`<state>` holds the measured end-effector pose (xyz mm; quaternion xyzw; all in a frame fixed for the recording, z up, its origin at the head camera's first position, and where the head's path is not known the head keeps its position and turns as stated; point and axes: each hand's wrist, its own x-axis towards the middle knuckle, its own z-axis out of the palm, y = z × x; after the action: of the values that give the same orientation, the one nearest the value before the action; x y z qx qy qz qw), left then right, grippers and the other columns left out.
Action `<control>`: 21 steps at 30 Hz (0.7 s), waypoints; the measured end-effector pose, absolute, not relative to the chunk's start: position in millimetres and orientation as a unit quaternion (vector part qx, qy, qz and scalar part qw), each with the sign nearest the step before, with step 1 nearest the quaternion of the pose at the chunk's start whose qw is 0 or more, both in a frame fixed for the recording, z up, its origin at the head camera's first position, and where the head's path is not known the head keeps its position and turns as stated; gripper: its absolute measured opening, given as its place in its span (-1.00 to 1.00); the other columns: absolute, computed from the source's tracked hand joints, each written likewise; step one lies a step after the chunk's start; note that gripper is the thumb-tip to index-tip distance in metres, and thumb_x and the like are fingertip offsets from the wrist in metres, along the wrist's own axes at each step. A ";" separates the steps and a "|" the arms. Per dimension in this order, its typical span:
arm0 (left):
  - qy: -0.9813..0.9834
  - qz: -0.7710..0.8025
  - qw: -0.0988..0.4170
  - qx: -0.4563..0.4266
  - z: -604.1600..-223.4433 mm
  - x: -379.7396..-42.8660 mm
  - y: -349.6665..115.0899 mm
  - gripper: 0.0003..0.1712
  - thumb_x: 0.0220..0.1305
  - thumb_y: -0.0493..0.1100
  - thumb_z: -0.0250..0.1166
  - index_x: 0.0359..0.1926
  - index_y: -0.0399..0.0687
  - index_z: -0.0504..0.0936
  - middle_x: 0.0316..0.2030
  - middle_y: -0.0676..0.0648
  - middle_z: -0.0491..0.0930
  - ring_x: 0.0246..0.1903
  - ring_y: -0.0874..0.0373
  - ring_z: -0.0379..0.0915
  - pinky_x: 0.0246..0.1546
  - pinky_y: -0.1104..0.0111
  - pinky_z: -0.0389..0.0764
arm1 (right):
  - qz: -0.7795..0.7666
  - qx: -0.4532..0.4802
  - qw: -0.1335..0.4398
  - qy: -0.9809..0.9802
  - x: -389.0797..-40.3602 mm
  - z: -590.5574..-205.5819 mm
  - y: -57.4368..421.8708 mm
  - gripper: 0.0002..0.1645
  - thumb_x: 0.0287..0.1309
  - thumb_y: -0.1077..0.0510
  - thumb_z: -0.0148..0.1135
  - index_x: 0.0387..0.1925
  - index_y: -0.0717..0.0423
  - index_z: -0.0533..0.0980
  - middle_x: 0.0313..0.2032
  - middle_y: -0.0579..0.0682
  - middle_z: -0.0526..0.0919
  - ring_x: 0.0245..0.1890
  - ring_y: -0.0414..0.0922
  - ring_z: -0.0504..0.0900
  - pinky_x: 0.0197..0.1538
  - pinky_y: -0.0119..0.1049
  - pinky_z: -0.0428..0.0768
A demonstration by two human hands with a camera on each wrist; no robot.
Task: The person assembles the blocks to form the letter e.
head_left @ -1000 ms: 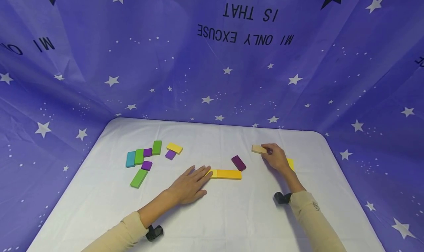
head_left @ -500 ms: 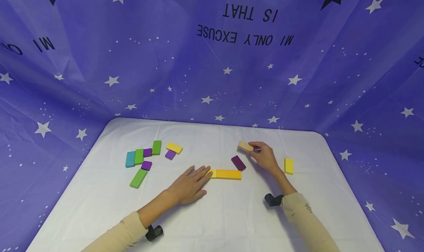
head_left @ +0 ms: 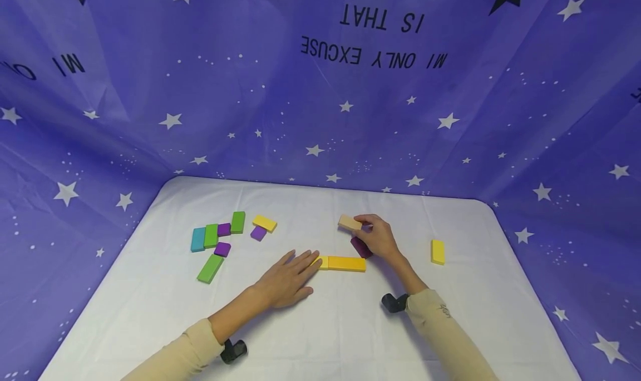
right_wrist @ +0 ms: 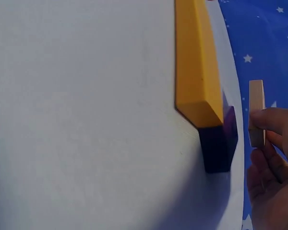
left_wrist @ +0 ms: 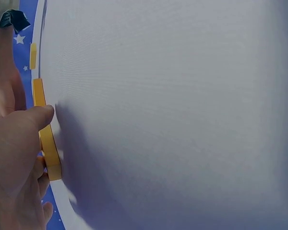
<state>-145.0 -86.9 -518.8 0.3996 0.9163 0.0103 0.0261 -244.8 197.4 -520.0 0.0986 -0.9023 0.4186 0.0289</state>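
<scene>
My right hand (head_left: 378, 237) pinches a pale wooden block (head_left: 349, 223) by its right end, above the table. Just under that hand lies a dark purple block (head_left: 360, 247), partly covered by it. My left hand (head_left: 284, 281) lies flat with fingers spread, its fingertips on the left end of a light yellow block (head_left: 323, 263). End to end with this one is a longer orange-yellow block (head_left: 346, 264). In the right wrist view, thumb and fingers grip the wooden block (right_wrist: 257, 98), while the orange-yellow block (right_wrist: 197, 62) sits on the cloth.
At the left are several green blocks (head_left: 210, 268), a blue block (head_left: 198, 240) and small purple blocks (head_left: 222, 250). A yellow block (head_left: 264, 223) touches another purple piece (head_left: 258, 233). On the right lies a lone yellow block (head_left: 438, 252). White cloth covers the table (head_left: 320, 336).
My right hand has carried the wooden block leftward, from beside the lone yellow block to over the dark purple one. My left hand has stayed in place.
</scene>
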 end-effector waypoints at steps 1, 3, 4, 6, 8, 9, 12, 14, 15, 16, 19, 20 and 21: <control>0.917 0.012 0.029 0.399 -518.9 -145.1 -86.8 -0.24 0.50 0.18 0.03 0.54 -0.09 0.15 0.52 -0.11 0.05 0.49 0.02 -0.06 0.45 0.04 -0.01 | 0.417 0.100 0.028 -0.903 -244.6 -520.6 195.7 -0.57 0.13 0.26 0.42 0.08 0.21 0.62 0.02 0.15 0.63 -0.03 0.05 0.59 0.06 -0.03 0.57; 0.917 0.016 0.033 0.396 -519.0 -145.1 -86.7 -0.24 0.50 0.18 0.03 0.54 -0.09 0.14 0.53 -0.11 0.05 0.49 0.03 -0.06 0.46 0.04 -0.03 | 0.413 0.103 0.028 -0.904 -244.1 -521.7 192.7 -0.57 0.13 0.25 0.42 0.08 0.20 0.62 0.01 0.14 0.63 -0.05 0.04 0.59 0.04 -0.03 0.57; 0.918 0.018 0.035 0.395 -519.1 -144.9 -86.8 -0.24 0.50 0.18 0.03 0.54 -0.08 0.14 0.53 -0.10 0.04 0.49 0.03 -0.07 0.46 0.05 -0.03 | 0.414 0.102 0.026 -0.904 -244.0 -522.3 191.2 -0.57 0.13 0.25 0.42 0.07 0.19 0.63 0.01 0.14 0.63 -0.06 0.04 0.59 0.04 -0.04 0.57; 0.919 0.019 0.039 0.393 -519.2 -145.0 -86.8 -0.24 0.51 0.18 0.02 0.55 -0.07 0.12 0.53 -0.09 0.03 0.50 0.04 -0.08 0.46 0.06 -0.06 | 0.411 0.101 0.022 -0.906 -243.9 -524.0 188.5 -0.57 0.14 0.23 0.43 0.07 0.18 0.63 0.00 0.12 0.63 -0.07 0.02 0.58 0.03 -0.05 0.56; 0.919 0.020 0.040 0.392 -519.3 -144.9 -87.0 -0.24 0.51 0.18 0.02 0.55 -0.07 0.13 0.53 -0.09 0.03 0.49 0.04 -0.07 0.46 0.05 -0.05 | 0.408 0.102 0.020 -0.907 -243.8 -526.1 186.5 -0.57 0.13 0.22 0.44 0.07 0.17 0.63 -0.01 0.11 0.63 -0.09 0.00 0.57 0.01 -0.08 0.56; 0.919 0.021 0.040 0.391 -519.1 -144.6 -87.0 -0.24 0.51 0.18 0.02 0.55 -0.06 0.13 0.53 -0.09 0.04 0.49 0.03 -0.07 0.46 0.05 -0.05 | 0.406 0.102 0.018 -0.908 -243.8 -527.5 185.7 -0.57 0.13 0.22 0.44 0.07 0.16 0.63 -0.01 0.10 0.63 -0.11 -0.01 0.56 -0.01 -0.10 0.56; 0.920 0.021 0.044 0.389 -519.1 -144.4 -86.7 -0.24 0.50 0.19 0.01 0.55 -0.06 0.13 0.53 -0.09 0.03 0.50 0.04 -0.08 0.46 0.05 -0.06 | 0.396 0.105 0.018 -0.912 -243.7 -532.2 184.0 -0.58 0.12 0.22 0.44 0.05 0.15 0.64 -0.04 0.08 0.63 -0.16 -0.03 0.54 -0.05 -0.13 0.57; 0.921 0.023 0.047 0.387 -519.0 -144.3 -86.6 -0.23 0.50 0.20 0.01 0.55 -0.05 0.12 0.54 -0.08 0.02 0.50 0.04 -0.09 0.46 0.05 -0.07 | 0.392 0.106 0.016 -0.914 -242.9 -533.9 183.0 -0.59 0.12 0.23 0.44 0.04 0.14 0.65 -0.05 0.06 0.63 -0.18 -0.05 0.54 -0.07 -0.15 0.58; 0.921 0.023 0.048 0.386 -519.0 -144.5 -86.5 -0.23 0.50 0.20 0.01 0.55 -0.05 0.12 0.54 -0.08 0.02 0.50 0.04 -0.09 0.47 0.05 -0.07 | 0.391 0.107 0.015 -0.914 -242.6 -534.3 182.4 -0.59 0.12 0.23 0.44 0.04 0.14 0.65 -0.05 0.06 0.63 -0.19 -0.05 0.54 -0.07 -0.15 0.59; 0.921 0.023 0.049 0.386 -519.3 -144.7 -86.5 -0.23 0.51 0.20 0.01 0.55 -0.05 0.12 0.54 -0.08 0.02 0.50 0.04 -0.10 0.47 0.05 -0.07 | 0.392 0.108 0.015 -0.914 -242.2 -534.4 181.9 -0.59 0.11 0.24 0.44 0.04 0.14 0.65 -0.06 0.06 0.63 -0.20 -0.05 0.54 -0.08 -0.14 0.59; 0.921 0.023 0.048 0.386 -519.4 -145.2 -86.5 -0.24 0.50 0.20 0.01 0.55 -0.05 0.13 0.54 -0.08 0.03 0.50 0.04 -0.10 0.46 0.05 -0.07 | 0.393 0.106 0.008 -0.913 -241.3 -534.8 180.7 -0.59 0.11 0.24 0.44 0.04 0.14 0.65 -0.08 0.06 0.62 -0.22 -0.05 0.54 -0.08 -0.16 0.59; 0.921 0.023 0.048 0.386 -519.5 -145.2 -86.5 -0.24 0.50 0.20 0.01 0.55 -0.05 0.13 0.54 -0.08 0.02 0.50 0.04 -0.10 0.46 0.05 -0.07 | 0.392 0.107 0.006 -0.914 -241.4 -535.4 180.6 -0.59 0.11 0.24 0.44 0.04 0.15 0.65 -0.08 0.06 0.62 -0.22 -0.05 0.53 -0.09 -0.16 0.59; 0.921 0.022 0.046 0.387 -519.5 -145.2 -86.5 -0.24 0.50 0.19 0.01 0.55 -0.05 0.13 0.53 -0.08 0.03 0.50 0.04 -0.09 0.46 0.05 -0.06 | 0.390 0.107 0.005 -0.914 -241.5 -536.2 180.5 -0.59 0.11 0.24 0.44 0.04 0.15 0.65 -0.09 0.06 0.62 -0.23 -0.06 0.53 -0.09 -0.16 0.59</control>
<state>-145.2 -86.5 -519.5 0.3868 0.9207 0.0224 0.0462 -241.5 180.5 -536.2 0.1074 -0.9143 0.3905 0.0053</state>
